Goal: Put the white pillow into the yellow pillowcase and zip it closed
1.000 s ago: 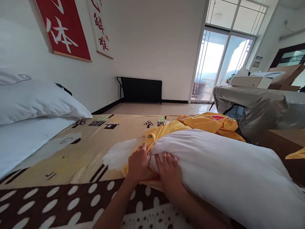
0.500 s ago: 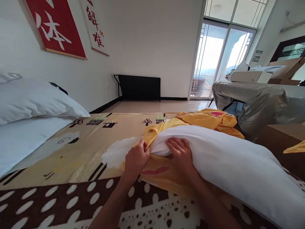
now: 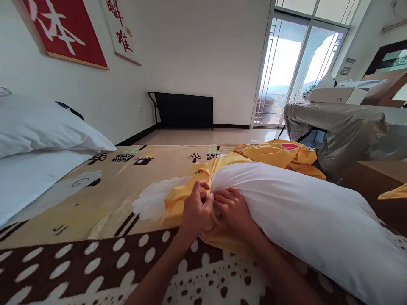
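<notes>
A big white pillow (image 3: 302,216) lies across the bed in front of me, its near-left end inside a yellow printed pillowcase (image 3: 178,199). My left hand (image 3: 194,212) is closed on the yellow fabric at the pillow's corner. Touching it on the right, my right hand (image 3: 233,209) has its fingers curled over the pillow's end where the yellow cloth meets it. More of the yellow pillowcase (image 3: 280,154) is bunched behind the pillow.
The bed wears a tan and brown cartoon blanket (image 3: 95,203). Two white pillows (image 3: 41,140) are stacked at the left by the wall. A grey covered sofa (image 3: 346,127) with cardboard boxes (image 3: 356,91) stands at the right, before glass balcony doors (image 3: 295,67).
My left hand shifted right and up to meet the right hand at the pillow's corner. My right hand went from flat on the pillow to curled at its end. The view tilted down slightly.
</notes>
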Demonstrator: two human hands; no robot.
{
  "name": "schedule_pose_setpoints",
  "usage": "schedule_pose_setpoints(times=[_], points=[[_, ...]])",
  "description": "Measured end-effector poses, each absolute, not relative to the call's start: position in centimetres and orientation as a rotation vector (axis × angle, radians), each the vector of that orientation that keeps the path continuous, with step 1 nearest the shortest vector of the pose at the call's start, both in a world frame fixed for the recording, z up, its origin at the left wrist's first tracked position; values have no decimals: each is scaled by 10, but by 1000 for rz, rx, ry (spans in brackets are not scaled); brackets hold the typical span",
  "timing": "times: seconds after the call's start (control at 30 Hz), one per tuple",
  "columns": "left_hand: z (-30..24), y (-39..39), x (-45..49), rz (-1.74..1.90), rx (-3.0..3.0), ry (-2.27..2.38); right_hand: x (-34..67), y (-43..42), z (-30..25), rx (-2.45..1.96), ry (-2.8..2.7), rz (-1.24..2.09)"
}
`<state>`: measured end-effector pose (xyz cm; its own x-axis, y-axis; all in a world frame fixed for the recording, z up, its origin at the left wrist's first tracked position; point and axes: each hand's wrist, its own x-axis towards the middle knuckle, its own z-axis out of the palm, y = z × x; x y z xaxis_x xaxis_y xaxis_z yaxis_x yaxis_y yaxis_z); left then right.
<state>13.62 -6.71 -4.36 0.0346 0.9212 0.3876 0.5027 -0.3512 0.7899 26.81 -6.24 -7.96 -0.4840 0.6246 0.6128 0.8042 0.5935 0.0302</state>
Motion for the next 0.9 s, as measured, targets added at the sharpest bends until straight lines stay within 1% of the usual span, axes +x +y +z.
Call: schedule_pose_setpoints(times=[0.13,0.27,0.33,0.43,0.53,0.63,0.73,0.8,0.9], points=[[-46,-70,140,1147,1992,1380,286,-59,-65,-1016,-2310,-310],[-51,-51,123,1161,2188,1541,291,-68,-50,-1031,-2333,-309],[-54,-41,113,1177,2198,1582,289,-85,-43,-1158,-2341,-368],[-57,-34,107,1214,2112,1523,284,-120,-37,-1471,-2271,-453],[-57,-35,108,1231,2097,1467,276,-145,-40,-1674,-2160,-445],[-58,-38,113,1246,2114,1469,272,-140,-47,-1805,-2092,-405],[-62,-44,120,1307,2312,1592,274,-116,-50,-1882,-2111,-398],[-65,-52,127,1228,2586,1634,279,-102,-47,-1856,-2148,-416],[-66,-64,139,892,2994,1352,293,-94,-39,-1732,-2217,-419]])
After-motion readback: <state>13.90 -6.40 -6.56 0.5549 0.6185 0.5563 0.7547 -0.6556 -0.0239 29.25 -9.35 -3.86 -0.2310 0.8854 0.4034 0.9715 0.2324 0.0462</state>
